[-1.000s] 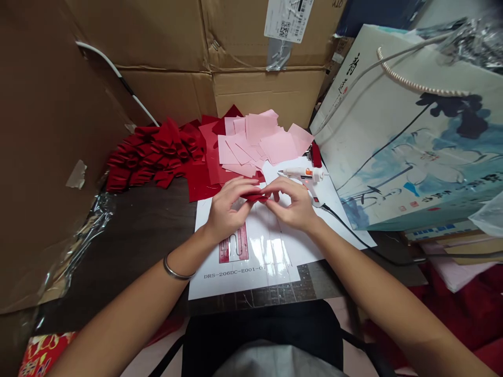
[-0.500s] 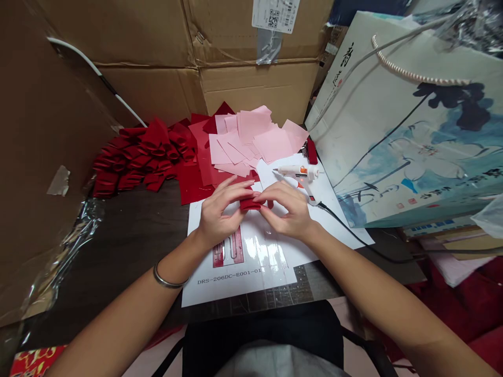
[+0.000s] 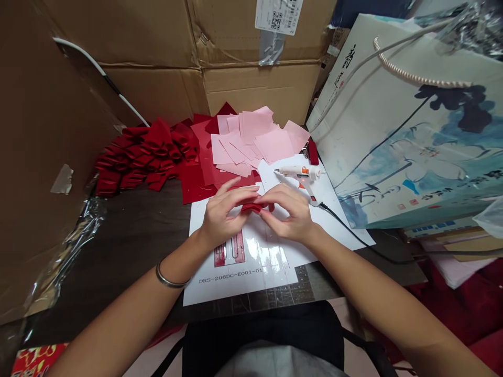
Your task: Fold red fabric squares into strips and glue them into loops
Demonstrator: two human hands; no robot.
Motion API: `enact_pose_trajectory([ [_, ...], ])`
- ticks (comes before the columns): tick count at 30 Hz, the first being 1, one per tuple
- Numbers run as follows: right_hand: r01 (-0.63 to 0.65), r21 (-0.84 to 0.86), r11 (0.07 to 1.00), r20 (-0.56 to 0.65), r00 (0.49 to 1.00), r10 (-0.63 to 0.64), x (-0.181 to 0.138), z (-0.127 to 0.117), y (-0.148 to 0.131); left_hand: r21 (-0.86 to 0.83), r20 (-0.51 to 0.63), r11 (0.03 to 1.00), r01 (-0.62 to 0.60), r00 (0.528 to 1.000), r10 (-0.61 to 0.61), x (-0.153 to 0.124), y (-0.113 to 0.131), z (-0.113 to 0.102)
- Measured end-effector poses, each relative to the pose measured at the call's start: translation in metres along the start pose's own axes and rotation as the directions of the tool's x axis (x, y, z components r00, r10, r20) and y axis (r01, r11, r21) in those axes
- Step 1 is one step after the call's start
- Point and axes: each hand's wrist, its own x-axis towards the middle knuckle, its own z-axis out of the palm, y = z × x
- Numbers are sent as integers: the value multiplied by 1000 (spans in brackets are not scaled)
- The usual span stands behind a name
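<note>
We see both hands over the middle of the desk (image 3: 145, 225), a little back from its near edge, with one small folded red piece (image 3: 251, 208) between them. The left hand (image 3: 222, 215) pinches its left end between thumb and fingers; the right hand (image 3: 291, 213) pinches the other end, so both grips are closed on it.

Beneath them we find a printed sheet (image 3: 251, 262) reaching close to the near edge (its code reads DRS-206DC-E001-01). Just beyond the right hand lies a white glue gun (image 3: 295, 171), its black cord (image 3: 341, 220) running toward the desk's right edge. Toward the far left corner we have a heap of folded red pieces (image 3: 147, 159); beside it, along the far edge, pink squares (image 3: 271, 144) overlap flat red squares (image 3: 194, 184). A cardboard box (image 3: 259, 91) stands behind that edge.
</note>
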Motion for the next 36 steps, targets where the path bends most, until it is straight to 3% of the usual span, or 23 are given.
enact_pose_trajectory([
  [9,-144,14,989,-67,987,145,2,-3,0,-169,12,956,240,970,-242,5,11,-1],
  [18,-160,77,984,-48,985,164,3,-3,-2,-197,-19,954,225,972,-233,6,11,2],
  [29,-254,140,957,9,967,255,1,-4,2,-194,-39,929,316,944,-329,6,15,3],
  [36,-393,212,895,61,919,389,1,-5,1,-291,-33,832,473,864,-503,4,15,4],
])
